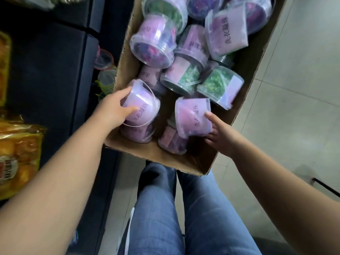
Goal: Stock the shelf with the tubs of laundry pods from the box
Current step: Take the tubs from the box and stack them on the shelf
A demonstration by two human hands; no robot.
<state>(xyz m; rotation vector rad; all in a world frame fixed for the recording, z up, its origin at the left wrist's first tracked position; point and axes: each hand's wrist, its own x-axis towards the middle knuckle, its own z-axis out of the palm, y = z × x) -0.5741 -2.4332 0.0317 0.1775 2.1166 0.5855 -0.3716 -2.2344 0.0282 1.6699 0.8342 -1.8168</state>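
Observation:
An open cardboard box (pixel 244 74) lies on the floor ahead of my knees, filled with several clear tubs of laundry pods, some purple, some green. My left hand (pixel 115 109) grips a purple-labelled tub (pixel 142 105) at the box's near left corner, fingers wrapped round its side. My right hand (pixel 219 133) holds a second purple tub (pixel 191 115) at the near right, thumb on its label and fingers under it. More tubs lie beneath both. The dark shelf (pixel 55 70) stands to the left of the box.
Orange-yellow packaged goods (pixel 20 153) sit on the shelf at the left edge. Two clear tubs (pixel 104 70) stand low down between shelf and box. Pale tiled floor (pixel 294 107) stretches to the right. My jeans-clad legs (pixel 184 208) are below the box.

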